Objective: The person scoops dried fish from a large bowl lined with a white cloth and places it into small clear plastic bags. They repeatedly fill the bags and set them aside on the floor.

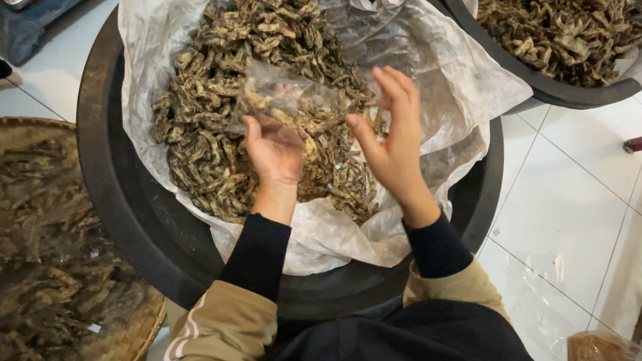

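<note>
We hold a small clear plastic bag (291, 101) over the big black tub (129, 217), which serves as our landmark. Our left hand (275, 151) sits palm-up over the tub's middle, fingers pinched on the bag's lower edge; grip is narrow, closed on the film. The bag rises from that pinch, away from our body, long axis running roughly left-right across the tub, mouth seemingly toward the right, though the film is too clear to be sure.

Our right hand (396, 137) is just right of the bag, over the tub's right half, fingers spread wide, holding nothing, thumb near the bag's right corner but we cannot tell if it touches. So right hand is the free one, and nearest to the bag's open side.

Below both hands: heap of dried brownish pieces (215, 60) on a crinkled white liner (435, 50) inside the tub. Second tub (550, 85) lies beyond the landmark's far right rim; a woven tray (126, 334) sits off its near left.
</note>
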